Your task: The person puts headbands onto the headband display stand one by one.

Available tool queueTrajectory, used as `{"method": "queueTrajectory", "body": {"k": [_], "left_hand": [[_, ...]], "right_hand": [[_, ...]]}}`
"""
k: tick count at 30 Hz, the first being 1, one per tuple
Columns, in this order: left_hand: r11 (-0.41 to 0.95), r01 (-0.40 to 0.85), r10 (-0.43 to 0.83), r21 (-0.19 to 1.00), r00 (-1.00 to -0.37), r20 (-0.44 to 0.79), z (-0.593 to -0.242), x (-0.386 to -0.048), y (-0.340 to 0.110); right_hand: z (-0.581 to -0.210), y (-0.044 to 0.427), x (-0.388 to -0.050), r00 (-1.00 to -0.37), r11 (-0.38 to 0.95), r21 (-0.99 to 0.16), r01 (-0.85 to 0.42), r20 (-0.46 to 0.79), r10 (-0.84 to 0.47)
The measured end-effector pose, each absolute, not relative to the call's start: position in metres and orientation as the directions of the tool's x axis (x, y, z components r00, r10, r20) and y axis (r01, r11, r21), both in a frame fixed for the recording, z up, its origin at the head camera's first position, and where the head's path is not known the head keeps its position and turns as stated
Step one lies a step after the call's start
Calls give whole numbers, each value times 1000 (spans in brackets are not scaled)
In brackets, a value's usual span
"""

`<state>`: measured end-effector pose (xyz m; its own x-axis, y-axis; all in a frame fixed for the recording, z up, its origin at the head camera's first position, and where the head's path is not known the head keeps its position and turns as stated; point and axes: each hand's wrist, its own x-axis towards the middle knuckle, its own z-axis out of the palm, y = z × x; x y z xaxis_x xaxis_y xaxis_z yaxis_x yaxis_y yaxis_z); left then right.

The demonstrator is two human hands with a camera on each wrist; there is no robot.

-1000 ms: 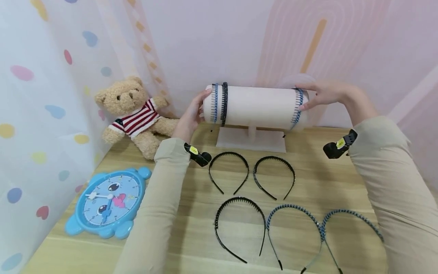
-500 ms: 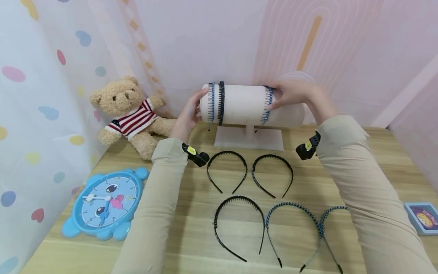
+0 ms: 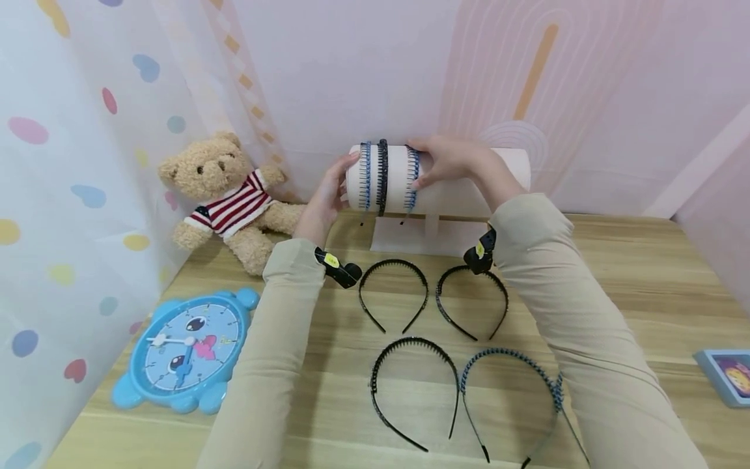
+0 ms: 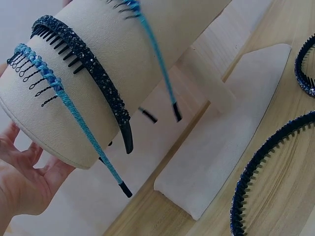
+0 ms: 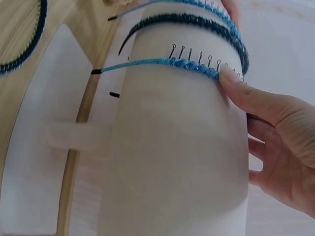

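A cream headband stand [image 3: 514, 166], a padded horizontal cylinder on a flat base [image 3: 404, 236], stands at the back of the table. My left hand [image 3: 322, 198] grips its left end. Near that end hang a blue braided headband [image 3: 366, 176] and a dark sparkly headband [image 4: 91, 64]. To their right sits another blue braided headband [image 5: 189, 65] with small looped teeth. My right hand [image 3: 454, 161] holds this one, thumb on its front in the right wrist view; the fingers reach behind the cylinder, their tips hidden.
Black headbands [image 3: 394, 262] and blue ones [image 3: 506, 352] lie on the wooden table [image 3: 633, 260] in front, one partly under my right sleeve. A teddy bear [image 3: 222, 195] sits at the left, behind a blue toy clock [image 3: 190, 348]. A small blue-framed object [image 3: 726, 374] lies far right.
My right hand has slid its blue headband leftward along the cylinder, from near the right end to beside the dark headband. My left hand has stayed at the left end.
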<state>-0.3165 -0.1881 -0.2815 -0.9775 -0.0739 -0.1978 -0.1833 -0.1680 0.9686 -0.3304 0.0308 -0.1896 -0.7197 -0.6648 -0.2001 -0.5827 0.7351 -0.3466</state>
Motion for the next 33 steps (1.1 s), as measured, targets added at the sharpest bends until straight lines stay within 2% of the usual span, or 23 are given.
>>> {"method": "queueTrajectory", "body": {"k": [5, 13, 18, 22, 26, 29, 33], "left_hand": [[-164, -190, -56, 968, -978, -202, -280, -316, -185], [-166, -221, -33, 961, -973, -229, -282, -317, -180], [-145, -210, -28, 967, -976, -216, -286, -320, -180], [-143, -220, -26, 965, -974, -226, -287, -320, -180], [-160, -229, -16, 960, -972, -235, -287, -323, -185], [-164, -224, -25, 961, -973, -231, -285, -324, -189], [-165, -214, -43, 963, -974, -224, -281, -322, -192]], "right_hand": [[-193, 22, -329, -707, 720, -370, -588, -198, -679], [-195, 20, -327, -713, 753, -302, -584, -252, -654], [-200, 30, -326, -718, 724, -381, -575, -191, -670], [-202, 55, -324, -763, 699, -450, -556, -58, -644], [-199, 96, -323, -833, 732, -446, -515, 60, -550], [-202, 130, -322, -876, 757, -483, -440, 42, -481], [-219, 171, -321, -900, 781, -529, -331, -72, -430]]}}
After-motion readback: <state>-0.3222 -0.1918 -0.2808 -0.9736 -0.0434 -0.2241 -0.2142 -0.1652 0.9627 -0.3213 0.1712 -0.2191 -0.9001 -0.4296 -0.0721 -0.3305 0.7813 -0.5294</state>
